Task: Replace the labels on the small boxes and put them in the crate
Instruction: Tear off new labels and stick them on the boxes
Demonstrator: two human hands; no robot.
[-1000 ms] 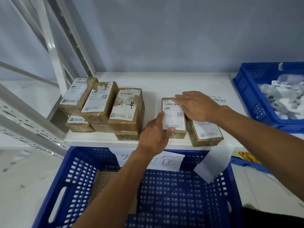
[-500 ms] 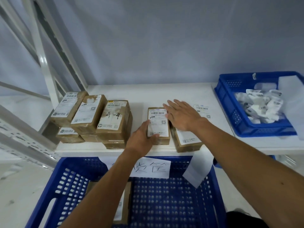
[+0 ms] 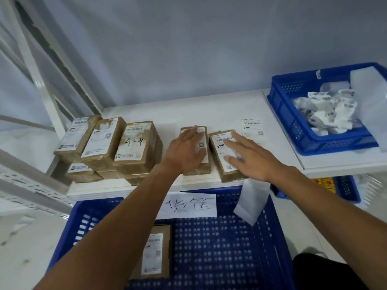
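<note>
Left hand (image 3: 186, 151) slid onto middle box (image 3: 197, 170), right hand (image 3: 251, 160) shifted to right box (image 3: 218, 143); both flat, gripping nothing.

**Parcel warehouse packing station**

Taped brown boxes (image 3: 117, 143) bearing barcode shipping labels are stacked at the left of the white bench (image 3: 219, 114). A blue perforated crate (image 3: 272, 237) with a handwritten paper sign (image 3: 188, 205) is set below its front edge. A second blue crate (image 3: 335, 143), filled with crumpled labels (image 3: 326, 111), is placed at its right end. Slotted white racking (image 3: 25, 178) is seen to its left.
</note>
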